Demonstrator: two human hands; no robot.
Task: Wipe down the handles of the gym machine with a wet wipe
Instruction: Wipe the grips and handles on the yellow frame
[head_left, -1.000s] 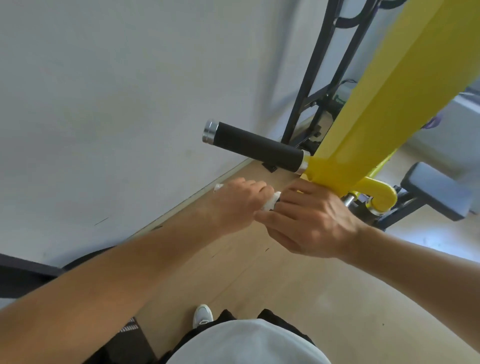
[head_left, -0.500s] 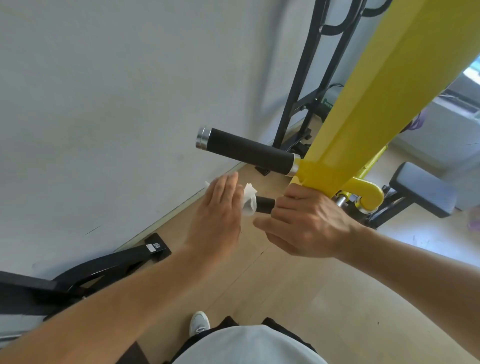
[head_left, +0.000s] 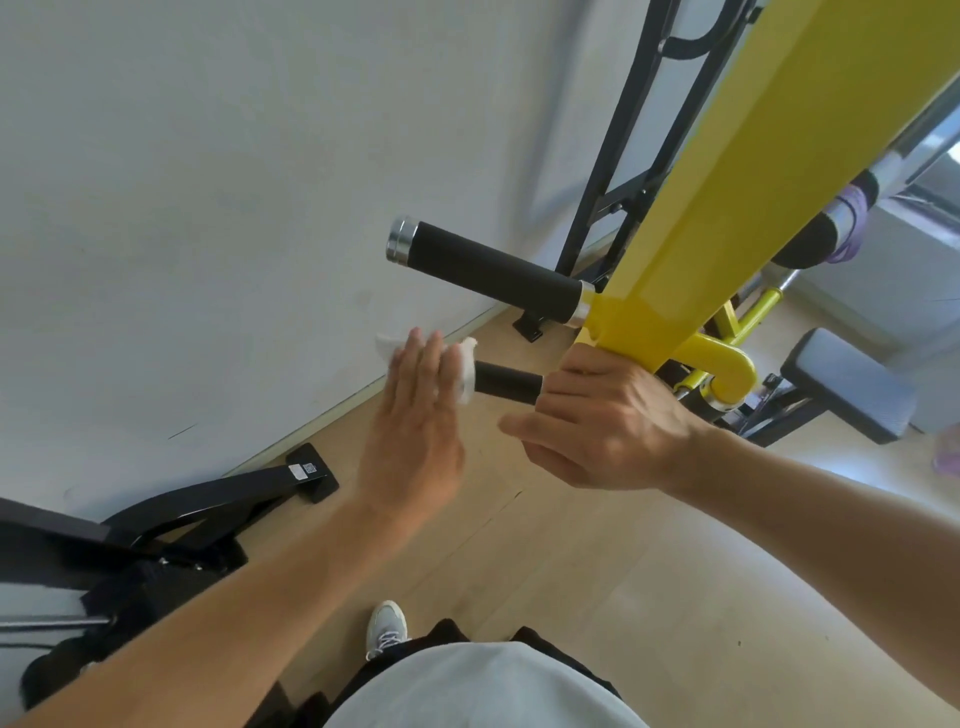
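Two black foam handles stick out leftward from the yellow machine arm (head_left: 753, 171). The upper handle (head_left: 488, 270) has a chrome end cap and is untouched. The lower handle (head_left: 506, 382) shows as a short black stretch between my hands. My left hand (head_left: 415, 431) is flat with fingers straight, pressing a white wet wipe (head_left: 465, 369) against the lower handle's free end. My right hand (head_left: 602, 421) is closed around the lower handle's base, just under the yellow arm. The handle's end cap is hidden by the wipe.
A white wall (head_left: 208, 208) runs close along the left. A black machine base (head_left: 208, 499) lies on the wood floor at lower left. Beyond the yellow arm stand a black frame (head_left: 623, 171) and a grey padded seat (head_left: 852, 384). My shoe (head_left: 385, 626) shows below.
My left hand has opened from a fist around the lower handle to a flat palm and slid left to its end, taking the wipe along. More black handle shows now. My right hand stays put.
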